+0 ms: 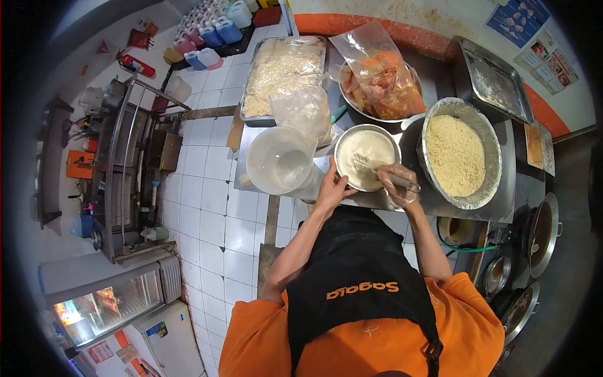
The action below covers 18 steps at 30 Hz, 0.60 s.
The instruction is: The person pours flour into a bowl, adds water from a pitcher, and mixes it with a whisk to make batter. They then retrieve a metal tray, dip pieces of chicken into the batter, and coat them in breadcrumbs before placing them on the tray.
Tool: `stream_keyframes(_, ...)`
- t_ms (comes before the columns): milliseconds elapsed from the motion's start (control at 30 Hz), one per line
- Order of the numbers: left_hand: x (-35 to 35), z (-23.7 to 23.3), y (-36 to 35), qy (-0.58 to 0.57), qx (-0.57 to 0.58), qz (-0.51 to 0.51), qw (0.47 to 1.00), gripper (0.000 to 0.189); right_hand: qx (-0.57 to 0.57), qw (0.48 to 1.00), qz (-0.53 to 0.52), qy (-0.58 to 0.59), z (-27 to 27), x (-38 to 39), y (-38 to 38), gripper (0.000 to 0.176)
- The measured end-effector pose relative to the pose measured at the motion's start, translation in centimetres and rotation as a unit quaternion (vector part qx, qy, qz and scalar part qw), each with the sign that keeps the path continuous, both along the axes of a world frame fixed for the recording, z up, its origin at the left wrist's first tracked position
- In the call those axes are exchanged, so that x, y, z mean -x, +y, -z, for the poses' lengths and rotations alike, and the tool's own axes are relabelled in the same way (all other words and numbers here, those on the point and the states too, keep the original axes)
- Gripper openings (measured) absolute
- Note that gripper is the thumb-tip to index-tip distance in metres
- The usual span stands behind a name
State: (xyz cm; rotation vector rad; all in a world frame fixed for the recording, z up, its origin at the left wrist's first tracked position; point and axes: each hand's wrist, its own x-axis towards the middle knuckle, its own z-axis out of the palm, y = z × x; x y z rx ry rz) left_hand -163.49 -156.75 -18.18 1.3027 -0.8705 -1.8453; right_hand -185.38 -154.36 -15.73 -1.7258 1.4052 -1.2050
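A round metal bowl [340, 139] of pale, creamy batter [363, 139] stands near the table's front edge. My left hand [332, 188] is bare and grips the bowl's rim at its lower left. My right hand [397, 183], in a clear plastic glove, is closed around the handle of a wire whisk [362, 163]. The whisk's wires dip into the batter. Left of the bowl is a translucent plastic bucket [264, 169] with what looks like clear liquid. On the right stands a large oval metal basin [431, 169] of pale yellow crumbs [456, 151].
Behind the bowl, a pot of orange-coated pieces [396, 94] has a clear plastic bag [370, 44] over it. A tray of crumb-covered food [282, 69] stands at the back left, a metal pan [493, 78] at the back right. Large woks [543, 232] are at far right.
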Motion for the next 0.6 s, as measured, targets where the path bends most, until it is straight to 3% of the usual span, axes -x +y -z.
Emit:
stream_keyframes(67, -0.2, -0.3, 0.3, 0.025, -0.006, -0.008, 1.000, 0.075, -0.034, 0.997, -0.016, -0.065, -0.6, 1.8, -0.5, 0.019)
stream_keyframes(100, -0.2, -0.7, 0.4, 0.013, -0.004, 0.004, 1.000, 0.077, -0.133, 0.989, 0.067, -0.019, -1.0, 1.9, -0.5, 0.018)
stream_keyframes(133, 0.0, -1.1, 0.4, 0.003, 0.001, 0.014, 1.000, 0.078, -0.134, 0.989, 0.065, -0.018, -0.5, 1.5, -0.6, 0.018)
stream_keyframes(200, -0.1, -0.9, 0.7, 0.013, -0.006, 0.016, 1.000, 0.079, 0.094, 0.993, -0.021, 0.068, 1.0, 0.4, -0.7, 0.013)
stream_keyframes(267, -0.3, -0.9, 0.5, 0.032, -0.015, 0.020, 0.999, 0.080, 0.064, 0.994, -0.045, 0.073, 0.2, 1.0, -1.0, 0.013)
stream_keyframes(333, -0.5, -0.9, 0.6, 0.029, -0.013, 0.031, 0.999, 0.081, -0.018, 1.000, 0.020, 0.016, 0.8, 3.0, -1.2, 0.018)
stream_keyframes(367, -0.4, -0.8, 0.4, 0.036, -0.001, 0.029, 0.999, 0.083, 0.023, 0.998, 0.031, -0.050, 1.4, 2.2, -1.4, 0.021)
stream_keyframes(400, -0.3, -0.8, 0.5, 0.042, 0.008, 0.027, 0.999, 0.085, 0.061, 0.998, -0.004, 0.027, 1.8, 2.1, -1.5, 0.021)
stream_keyframes(500, -0.4, -0.5, 0.3, 0.038, 0.005, 0.034, 0.999, 0.083, 0.061, 0.996, -0.062, 0.029, 1.1, 2.6, -0.7, 0.014)
stream_keyframes(533, -0.5, -0.5, 0.7, 0.045, -0.010, 0.029, 0.999, 0.081, -0.089, 0.995, -0.017, -0.045, 0.4, 3.5, -0.4, 0.026)
stream_keyframes(600, -0.1, -0.4, 0.7, 0.033, -0.003, 0.024, 0.999, 0.081, 0.018, 0.998, 0.045, -0.030, 1.7, 2.8, -1.2, 0.026)
